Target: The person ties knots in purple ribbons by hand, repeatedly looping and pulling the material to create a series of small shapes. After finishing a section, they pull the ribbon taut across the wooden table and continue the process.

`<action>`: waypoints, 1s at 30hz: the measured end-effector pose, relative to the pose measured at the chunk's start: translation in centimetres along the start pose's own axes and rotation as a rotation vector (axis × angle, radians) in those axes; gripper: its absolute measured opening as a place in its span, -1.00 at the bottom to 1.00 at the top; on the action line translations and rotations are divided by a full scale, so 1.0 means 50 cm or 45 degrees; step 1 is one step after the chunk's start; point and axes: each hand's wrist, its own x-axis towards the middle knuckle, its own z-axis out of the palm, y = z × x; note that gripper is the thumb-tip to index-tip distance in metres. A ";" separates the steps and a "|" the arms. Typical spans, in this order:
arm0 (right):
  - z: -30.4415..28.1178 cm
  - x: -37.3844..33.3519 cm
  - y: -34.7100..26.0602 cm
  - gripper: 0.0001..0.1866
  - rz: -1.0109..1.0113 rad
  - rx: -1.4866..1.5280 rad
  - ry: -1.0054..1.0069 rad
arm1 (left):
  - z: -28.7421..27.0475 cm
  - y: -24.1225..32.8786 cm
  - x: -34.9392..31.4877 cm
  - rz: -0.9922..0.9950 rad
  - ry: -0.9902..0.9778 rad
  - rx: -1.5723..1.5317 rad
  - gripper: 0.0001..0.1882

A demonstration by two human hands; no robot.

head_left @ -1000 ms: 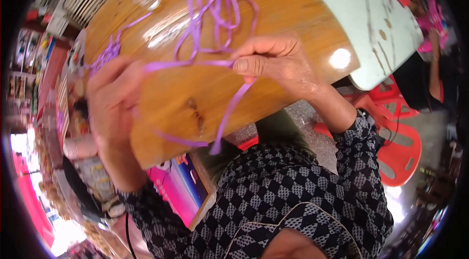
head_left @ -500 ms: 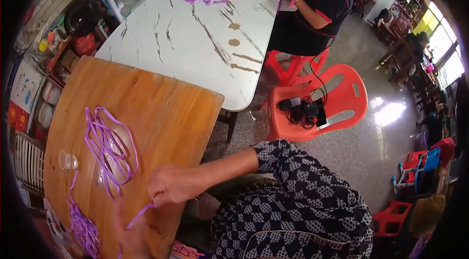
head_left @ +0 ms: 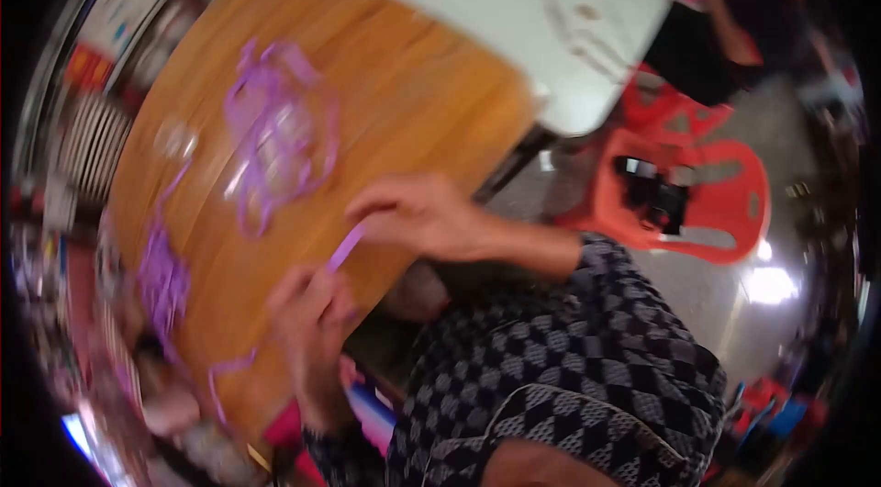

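1. Head view: over the light-brown wooden table [head_left: 395,101], a flat, narrow purple ribbon [head_left: 345,246], slanting near-left to far-right.
2. Held at near-left inside curled fingers of the left hand [head_left: 312,303].
3. Reaching the half-bent right hand [head_left: 422,216] at far-right; cannot tell whether pinched.

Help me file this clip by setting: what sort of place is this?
Likely an informal indoor workspace, perhaps in a shop or home: purple ribbon lies bunched on a wooden table, a white marbled table stands beside it, and a red plastic chair is nearby.
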 end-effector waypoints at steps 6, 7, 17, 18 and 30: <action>0.036 0.003 0.010 -0.78 0.099 0.187 -0.283 | -0.016 0.014 -0.018 0.049 0.040 0.135 -0.85; 0.036 0.005 0.010 -0.78 0.123 0.244 -0.316 | -0.012 0.011 -0.020 0.097 0.092 0.115 -0.85; 0.061 0.019 -0.018 -0.96 -0.183 -0.466 -0.283 | -0.047 0.012 -0.044 0.268 0.215 0.365 -0.83; 0.062 0.020 -0.014 -0.96 -0.185 -0.468 -0.284 | -0.052 0.014 -0.047 0.225 0.164 0.310 -0.84; 0.114 -0.006 0.022 -0.84 -0.917 -0.876 -0.304 | -0.056 0.002 -0.034 0.196 0.109 -0.070 -0.77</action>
